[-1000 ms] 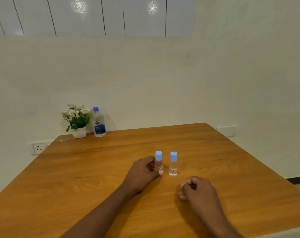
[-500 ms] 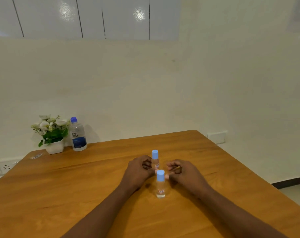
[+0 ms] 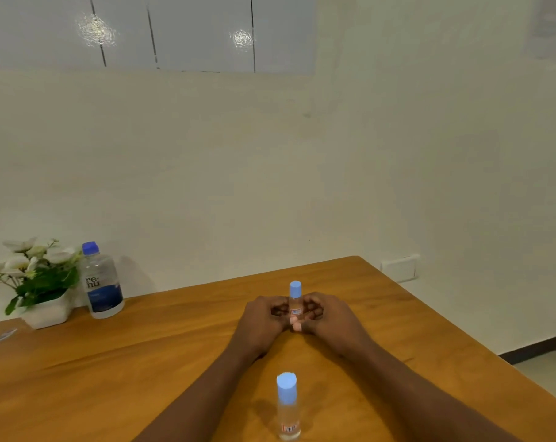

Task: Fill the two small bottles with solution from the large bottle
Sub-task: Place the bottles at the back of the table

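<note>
A small clear bottle with a light blue cap (image 3: 295, 298) stands upright on the wooden table (image 3: 142, 362), held from both sides. My left hand (image 3: 262, 320) grips it from the left with curled fingers, and my right hand (image 3: 329, 317) grips it from the right. The second small bottle (image 3: 288, 406), same blue cap, stands alone near the table's front edge, between my forearms. The large solution bottle (image 3: 101, 282), clear with a blue cap and blue label, stands capped at the back left by the wall.
A white pot of white flowers (image 3: 36, 282) sits left of the large bottle. A small clear wrapper (image 3: 1, 336) lies at the far left edge. The wall runs behind the table; a socket plate (image 3: 399, 267) is on it at the right.
My right hand has left the near small bottle standing toward the front edge and has joined my left hand on the far small bottle. The view has shifted right.
</note>
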